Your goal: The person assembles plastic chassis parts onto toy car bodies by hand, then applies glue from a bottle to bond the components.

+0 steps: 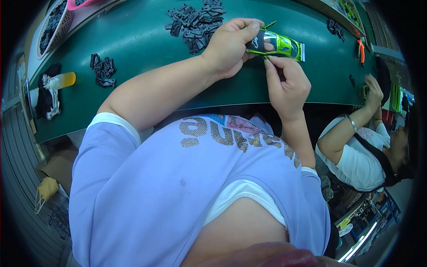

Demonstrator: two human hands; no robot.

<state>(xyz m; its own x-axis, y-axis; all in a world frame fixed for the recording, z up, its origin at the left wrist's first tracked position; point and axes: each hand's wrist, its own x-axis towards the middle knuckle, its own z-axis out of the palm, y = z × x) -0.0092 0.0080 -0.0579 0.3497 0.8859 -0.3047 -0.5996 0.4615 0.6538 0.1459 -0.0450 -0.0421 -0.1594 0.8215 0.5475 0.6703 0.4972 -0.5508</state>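
Note:
A bright green toy car body (284,46) with a black front end is held above the green table. My left hand (231,46) is closed around its black end, thumb on top. My right hand (290,84) is on the near side, with thumb and forefinger pinched at a thin green side piece that sticks out like an opened door. A similar green piece (270,24) juts out from the far side. Beyond my left hand lies a heap of small black plastic parts (195,26). My fingers hide part of the black end.
A smaller group of black parts (102,70) lies at the left, near a yellow-and-clear container (63,80) and dark cloth. A basket (55,29) of black parts stands far left. Orange-handled pliers (360,52) lie at right, where a co-worker's hand (374,90) reaches over the table.

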